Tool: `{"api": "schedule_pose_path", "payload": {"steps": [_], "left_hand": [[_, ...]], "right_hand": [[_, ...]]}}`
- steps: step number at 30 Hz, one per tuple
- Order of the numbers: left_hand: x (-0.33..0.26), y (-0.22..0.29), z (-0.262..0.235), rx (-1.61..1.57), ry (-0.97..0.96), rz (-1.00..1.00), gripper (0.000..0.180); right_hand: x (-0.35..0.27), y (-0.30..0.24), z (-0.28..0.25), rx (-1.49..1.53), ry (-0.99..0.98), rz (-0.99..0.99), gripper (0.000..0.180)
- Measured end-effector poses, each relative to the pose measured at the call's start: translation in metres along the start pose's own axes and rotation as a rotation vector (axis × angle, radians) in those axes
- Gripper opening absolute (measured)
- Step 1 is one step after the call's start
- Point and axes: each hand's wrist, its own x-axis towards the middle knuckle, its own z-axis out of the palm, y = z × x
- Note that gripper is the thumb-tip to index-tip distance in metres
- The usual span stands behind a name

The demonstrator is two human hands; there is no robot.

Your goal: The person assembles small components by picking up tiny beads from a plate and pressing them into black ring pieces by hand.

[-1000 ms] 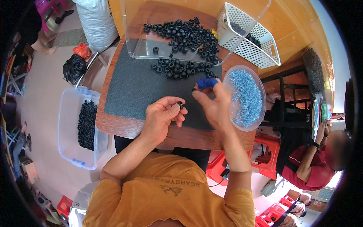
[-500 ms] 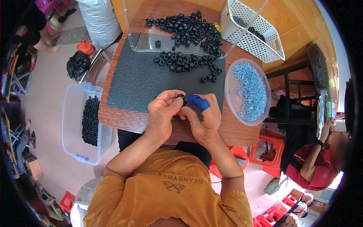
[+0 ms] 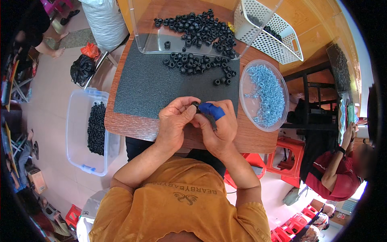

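Note:
My left hand and my right hand meet over the near edge of a dark grey mat. Between their fingertips sits one small black ring-shaped part, pinched by my left hand's fingers and touched by my right hand. A blue cover wraps a finger of my right hand. Several loose black rings lie on the mat's far side. A round clear bowl of small pale blue metal pieces stands to the right of my hands.
A clear tray at the table's far edge holds many more black rings. A white perforated basket stands at the back right. A clear bin with black parts sits on the floor at left. Another person in red sits at right.
My right hand came back from the bowl of blue pieces to join my left hand. Both hands then drew nearer to the table's front edge, holding the black ring together.

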Motion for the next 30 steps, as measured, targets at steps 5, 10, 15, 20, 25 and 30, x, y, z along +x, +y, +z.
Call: {"api": "schedule_pose_path", "payload": {"steps": [5,10,15,20,25,30], "left_hand": [[0.0,0.007,-0.001,0.163,0.067,0.037,0.02],[0.001,0.005,0.002,0.207,0.015,0.035,0.018],[0.003,0.007,0.003,0.119,0.031,-0.042,0.017],[0.004,0.008,0.004,-0.182,0.085,-0.186,0.015],[0.003,0.002,0.003,-0.262,0.126,-0.162,0.018],[0.0,0.002,0.005,-0.213,0.11,-0.135,0.019]], "right_hand": [[0.003,0.007,-0.004,-0.008,-0.103,-0.076,0.026],[0.002,0.01,-0.005,-0.093,-0.142,-0.107,0.025],[0.001,0.007,-0.007,-0.12,-0.093,-0.114,0.026],[0.0,0.007,-0.007,-0.101,-0.042,-0.155,0.029],[-0.003,0.002,-0.003,-0.101,-0.003,-0.123,0.03],[-0.006,0.007,-0.002,-0.075,0.031,-0.157,0.028]]}}
